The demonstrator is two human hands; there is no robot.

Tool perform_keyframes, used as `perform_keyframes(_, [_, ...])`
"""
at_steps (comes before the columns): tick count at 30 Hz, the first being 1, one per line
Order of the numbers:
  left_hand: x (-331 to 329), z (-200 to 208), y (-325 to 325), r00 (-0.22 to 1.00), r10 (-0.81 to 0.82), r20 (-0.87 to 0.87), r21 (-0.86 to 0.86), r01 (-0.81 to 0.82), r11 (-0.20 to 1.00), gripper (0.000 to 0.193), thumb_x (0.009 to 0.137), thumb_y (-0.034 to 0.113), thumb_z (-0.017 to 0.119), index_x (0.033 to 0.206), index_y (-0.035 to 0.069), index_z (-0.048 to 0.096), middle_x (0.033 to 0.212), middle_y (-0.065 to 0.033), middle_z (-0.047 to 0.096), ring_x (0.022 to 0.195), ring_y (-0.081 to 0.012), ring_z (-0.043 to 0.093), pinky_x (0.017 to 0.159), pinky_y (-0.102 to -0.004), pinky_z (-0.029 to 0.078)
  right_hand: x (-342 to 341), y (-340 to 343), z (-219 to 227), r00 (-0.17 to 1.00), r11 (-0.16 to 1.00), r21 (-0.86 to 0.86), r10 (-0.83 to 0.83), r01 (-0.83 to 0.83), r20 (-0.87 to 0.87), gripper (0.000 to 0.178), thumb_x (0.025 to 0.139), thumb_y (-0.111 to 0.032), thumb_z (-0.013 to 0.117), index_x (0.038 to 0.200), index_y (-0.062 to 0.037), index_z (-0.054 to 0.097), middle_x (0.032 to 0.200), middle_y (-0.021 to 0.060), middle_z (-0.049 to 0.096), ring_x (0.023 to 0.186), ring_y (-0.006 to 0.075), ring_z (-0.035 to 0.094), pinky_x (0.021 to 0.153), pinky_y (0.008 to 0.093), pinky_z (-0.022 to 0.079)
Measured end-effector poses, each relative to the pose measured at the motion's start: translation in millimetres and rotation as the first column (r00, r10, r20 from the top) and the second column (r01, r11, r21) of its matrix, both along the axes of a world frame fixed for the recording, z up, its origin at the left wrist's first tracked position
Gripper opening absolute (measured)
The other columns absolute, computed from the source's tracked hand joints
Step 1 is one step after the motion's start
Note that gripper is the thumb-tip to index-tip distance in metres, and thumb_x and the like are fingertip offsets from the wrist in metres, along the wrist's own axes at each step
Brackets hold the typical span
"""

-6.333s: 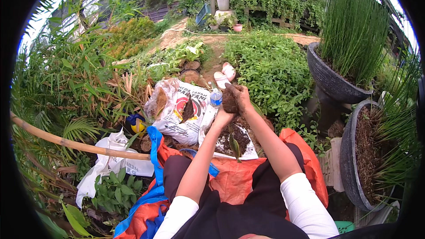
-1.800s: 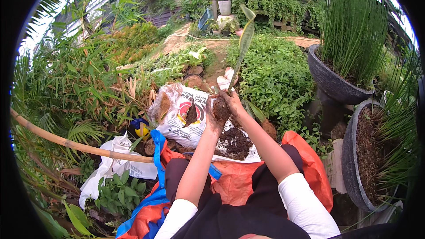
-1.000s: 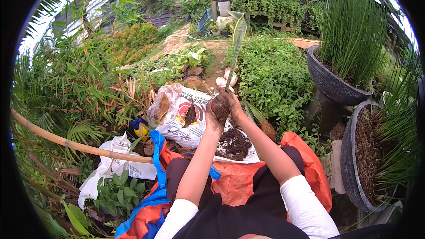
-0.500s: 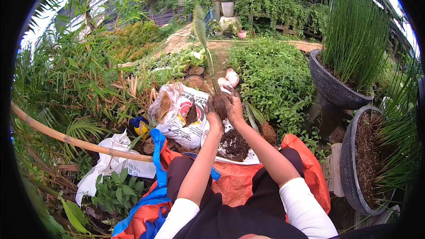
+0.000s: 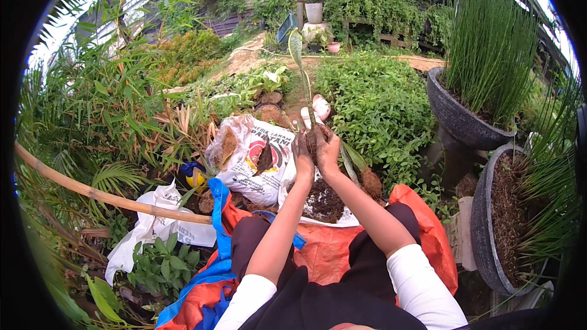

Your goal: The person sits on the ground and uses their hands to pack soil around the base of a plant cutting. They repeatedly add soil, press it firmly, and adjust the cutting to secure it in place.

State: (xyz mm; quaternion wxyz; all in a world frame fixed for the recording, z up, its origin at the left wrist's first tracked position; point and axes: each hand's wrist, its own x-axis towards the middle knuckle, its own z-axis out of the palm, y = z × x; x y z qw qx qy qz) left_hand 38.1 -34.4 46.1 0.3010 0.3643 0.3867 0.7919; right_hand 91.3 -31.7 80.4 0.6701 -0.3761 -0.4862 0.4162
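Observation:
Between my two soil-smeared hands is the dark root ball (image 5: 313, 142) of a snake plant, whose tall leaf (image 5: 296, 49) stands upright above it. My left hand (image 5: 302, 157) cups the ball from the left, and my right hand (image 5: 329, 150) wraps it from the right. Much of the ball is hidden by the fingers. Below my wrists, loose dark soil (image 5: 324, 200) is heaped on a white sack. A printed white soil bag (image 5: 247, 174), torn open, lies to the left. Right of my hands, another plant with a brown root ball (image 5: 370, 182) lies on its side.
An orange and blue tarp (image 5: 324, 250) spreads under my legs. A bamboo pole (image 5: 110, 198) crosses the left side. Two large dark planters (image 5: 468, 128) with reed-like plants stand at right. Pale shoes (image 5: 320, 107) lie beyond my hands, beside leafy green plants (image 5: 379, 98).
The snake plant has turned in my hands, and its leaf tip has shifted right and lower. Both hands have changed their hold around the root ball.

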Motion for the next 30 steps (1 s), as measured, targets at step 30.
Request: perform_keyframes(30, [-6,16,-12,0.798,-0.39,0.46,0.06,0.41,0.91,0.041,0.094,0.036,0.041,0.12,0.005,0.049,0.116,-0.0055,0.053,0.106,-0.0178,0.05,0.092,-0.0311,0.039,0,-17,23,0.835,0.934,0.352,-0.241,0.061,0.495,0.035,0.082,-0.025,0.059,0.104,0.0027,0.059,0.096,0.019,0.063,0.089,0.0303,0.06,0.081,0.0346,0.044])
